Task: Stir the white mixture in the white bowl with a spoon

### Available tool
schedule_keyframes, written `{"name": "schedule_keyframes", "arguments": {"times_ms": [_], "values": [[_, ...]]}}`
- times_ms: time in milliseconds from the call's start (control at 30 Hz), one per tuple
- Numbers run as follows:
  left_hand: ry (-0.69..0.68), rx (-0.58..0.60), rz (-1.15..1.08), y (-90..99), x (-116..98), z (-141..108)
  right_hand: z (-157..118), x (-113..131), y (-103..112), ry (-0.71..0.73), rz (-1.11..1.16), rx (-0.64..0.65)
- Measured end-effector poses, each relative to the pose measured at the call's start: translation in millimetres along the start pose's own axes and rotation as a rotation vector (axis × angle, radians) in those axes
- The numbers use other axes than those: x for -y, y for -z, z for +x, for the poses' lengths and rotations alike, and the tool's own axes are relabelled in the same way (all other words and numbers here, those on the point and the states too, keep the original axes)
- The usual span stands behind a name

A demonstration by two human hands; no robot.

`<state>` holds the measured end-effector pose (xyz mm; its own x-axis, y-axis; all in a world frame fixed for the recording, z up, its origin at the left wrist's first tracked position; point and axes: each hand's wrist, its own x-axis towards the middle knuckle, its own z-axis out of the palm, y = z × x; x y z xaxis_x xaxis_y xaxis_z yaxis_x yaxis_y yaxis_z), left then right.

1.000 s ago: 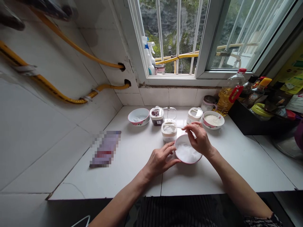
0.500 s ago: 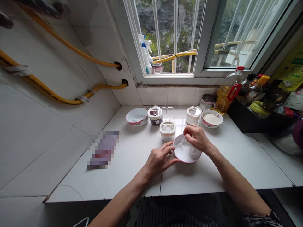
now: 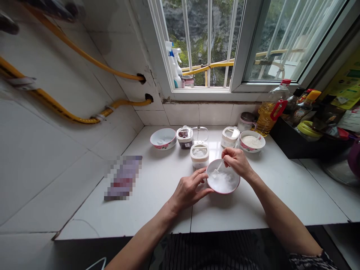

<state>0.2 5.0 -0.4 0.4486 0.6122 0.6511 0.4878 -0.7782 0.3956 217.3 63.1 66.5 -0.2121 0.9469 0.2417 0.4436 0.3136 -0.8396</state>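
Note:
A bowl of white granules (image 3: 225, 182) stands on the white tiled counter near its middle. My left hand (image 3: 191, 189) grips the bowl's left rim between thumb and fingers. In a pinch, my right hand (image 3: 234, 161) holds a small white spoon (image 3: 219, 165), its tip in the granules at the bowl's left part. Just behind the bowl is a jar with its clear lid raised (image 3: 199, 159), white contents inside. Farther back are a jar with dark red contents (image 3: 185, 141) and another white jar (image 3: 230, 139).
A floral bowl (image 3: 163, 144) sits at the back left, a bowl of pale grains (image 3: 252, 144) at the back right. An oil bottle (image 3: 266, 116) and a black box (image 3: 289, 140) with bottles are on the right. A pixelated flat item (image 3: 123, 178) lies left.
My right hand has lifted slightly and shifted right, showing more of the spoon's handle and the granules. My left hand stays on the bowl.

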Motion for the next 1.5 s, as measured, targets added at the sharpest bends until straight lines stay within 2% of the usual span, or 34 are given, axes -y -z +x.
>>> {"name": "schedule_keyframes", "arguments": {"times_ms": [133, 367, 567, 767, 933, 1033, 1133, 1367, 1433, 1500], "values": [[0.000, 0.002, 0.000, 0.6, -0.6, 0.4, -1.0, -0.1, -2.4, -0.002, -0.027, 0.015], [-0.001, -0.006, -0.004, 0.1, -0.3, 0.1, -3.7, 0.9, -7.9, 0.037, 0.042, 0.145], [-0.003, -0.001, 0.002, 0.1, -0.3, 0.3, 2.0, -2.4, -1.7, -0.101, 0.273, 0.063], [0.001, 0.000, -0.010, 0.0, -0.6, 1.0, 7.6, -4.8, 0.2, -0.258, 0.457, 0.051], [-0.013, -0.006, 0.016, 0.1, -0.4, 0.8, 9.4, -5.4, 1.2, -0.278, 0.562, 0.018], [-0.022, -0.017, 0.033, -0.1, -0.8, 1.2, 7.9, -5.4, -2.1, -0.180, 0.570, -0.049], [-0.019, -0.011, 0.025, 0.3, -1.7, 2.0, 3.7, -5.1, -9.9, -0.001, 0.477, -0.138], [-0.020, -0.019, 0.022, 0.5, -1.9, 1.9, -3.5, -5.6, -18.8, 0.572, -0.184, -0.199], [-0.018, -0.020, 0.022, 0.2, -1.8, 1.8, -3.4, -4.4, -15.9, 0.684, -0.257, -0.221], [-0.018, -0.024, 0.020, 0.1, -1.8, 1.9, -2.9, -2.3, -13.7, 0.731, -0.277, -0.229]]}}
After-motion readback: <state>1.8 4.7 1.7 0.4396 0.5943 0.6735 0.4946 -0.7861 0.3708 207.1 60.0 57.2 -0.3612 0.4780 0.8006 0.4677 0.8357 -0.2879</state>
